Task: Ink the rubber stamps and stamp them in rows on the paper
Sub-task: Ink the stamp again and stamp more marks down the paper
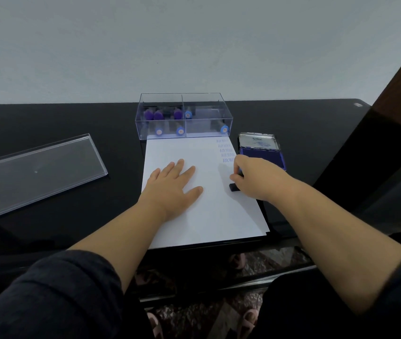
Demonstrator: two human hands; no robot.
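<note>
Head view: left hand [173,183] spread flat pins the paper [209,216] — right hand [255,178] pinches a stamp [234,187] down beneath the printed column, likely for alignment.

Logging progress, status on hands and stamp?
Left hand flat on paper. Right hand grips stamp, pressed below the AIR MAIL prints. Ink pad open alongside; nothing obstructing.

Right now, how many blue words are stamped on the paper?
5, stacked in one column at the paper's far right corner, beside the ink pad. The right hand may hide another.
</note>
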